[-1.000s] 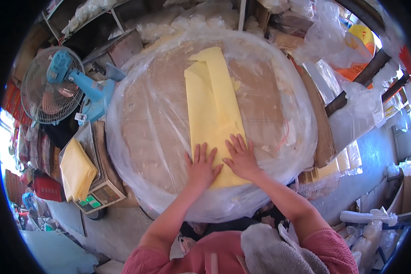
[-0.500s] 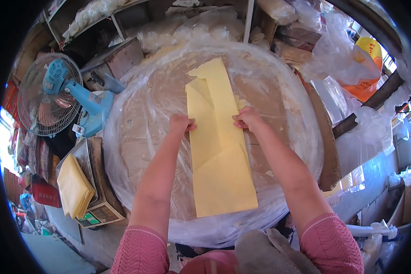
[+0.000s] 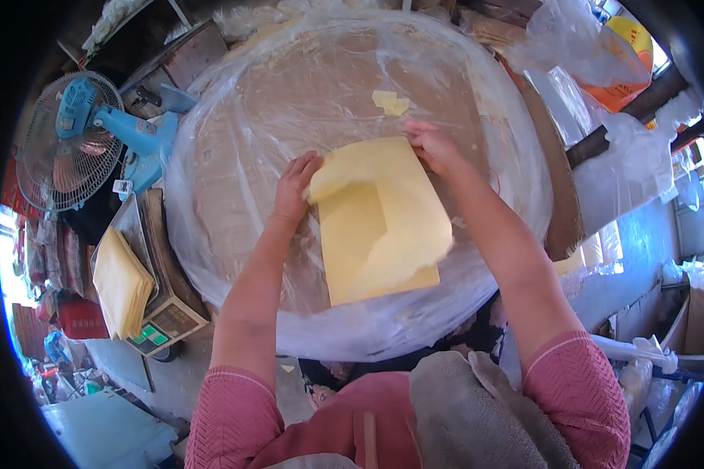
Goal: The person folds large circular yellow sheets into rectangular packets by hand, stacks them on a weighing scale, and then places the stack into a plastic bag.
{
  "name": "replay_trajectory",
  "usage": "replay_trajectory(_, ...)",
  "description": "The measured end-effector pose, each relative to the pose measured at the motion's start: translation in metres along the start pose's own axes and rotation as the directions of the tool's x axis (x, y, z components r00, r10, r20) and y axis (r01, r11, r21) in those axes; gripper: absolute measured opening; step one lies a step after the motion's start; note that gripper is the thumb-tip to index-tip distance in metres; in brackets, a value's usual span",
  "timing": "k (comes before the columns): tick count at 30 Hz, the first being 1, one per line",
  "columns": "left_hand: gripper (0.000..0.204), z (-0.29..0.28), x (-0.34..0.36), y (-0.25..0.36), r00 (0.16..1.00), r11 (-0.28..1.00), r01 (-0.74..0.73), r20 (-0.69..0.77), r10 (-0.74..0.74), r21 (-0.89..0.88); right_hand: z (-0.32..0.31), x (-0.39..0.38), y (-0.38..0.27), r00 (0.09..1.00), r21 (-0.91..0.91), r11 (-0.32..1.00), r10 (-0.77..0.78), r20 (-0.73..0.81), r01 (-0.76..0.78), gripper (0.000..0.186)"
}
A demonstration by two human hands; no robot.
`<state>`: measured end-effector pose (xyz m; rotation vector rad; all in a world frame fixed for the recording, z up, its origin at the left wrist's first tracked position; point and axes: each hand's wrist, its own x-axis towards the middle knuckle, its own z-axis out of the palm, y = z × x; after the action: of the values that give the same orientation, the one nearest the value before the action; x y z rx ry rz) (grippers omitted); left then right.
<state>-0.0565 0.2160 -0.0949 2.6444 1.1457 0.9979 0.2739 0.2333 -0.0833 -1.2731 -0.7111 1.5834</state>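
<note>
A thin pale yellow sheet [image 3: 387,223] lies folded over on the round plastic-covered worktop [image 3: 250,117], its far part turned back over the near part. The flap bulges, and its near right edge curls up, blurred. At the left end of the fold, my left hand [image 3: 296,186] is closed on the sheet's edge. My right hand [image 3: 434,147] grips the far right corner of the fold, its fingertips partly smeared by motion. Small yellow scraps [image 3: 390,102] lie on the worktop just beyond the sheet.
On the left, a stack of folded yellow sheets [image 3: 123,283] rests on a tray on a weighing scale [image 3: 168,328]. Behind it stands a blue fan [image 3: 74,109]. Plastic bags [image 3: 583,47] and a dark bar [image 3: 602,144] crowd the right side.
The sheet's far part has been folded back toward me, baring the scraps beyond. Both hands have shifted from its long sides to the fold. The view has tipped nearer to my body.
</note>
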Motion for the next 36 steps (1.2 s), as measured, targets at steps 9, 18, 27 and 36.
replay_trajectory(9, 0.04, -0.015, -0.059, 0.062, 0.947, 0.963, 0.267, -0.179, -0.268, -0.027, -0.01, -0.188, 0.03, 0.988, -0.372, 0.923, 0.05, -0.144, -0.101, 0.063)
replay_trajectory(18, 0.03, -0.033, -0.041, 0.08, 0.357, -0.104, 0.676, 0.449, -0.819, -0.729, 0.017, -0.178, 0.055, 0.988, -0.251, 0.968, -0.062, -0.138, 0.026, 0.033)
replay_trajectory(27, 0.03, -0.036, -0.087, 0.136, 0.775, 0.819, 0.411, -0.319, -0.545, -0.401, 0.014, -0.144, 0.112, 0.86, -0.522, 0.832, -0.395, -0.322, 0.187, 0.031)
replay_trajectory(36, 0.031, -0.035, -0.018, 0.061, 0.412, -0.417, 0.577, 0.692, -0.593, -0.702, 0.015, -0.144, 0.112, 0.873, -0.45, 0.854, -0.407, -0.267, 0.261, 0.035)
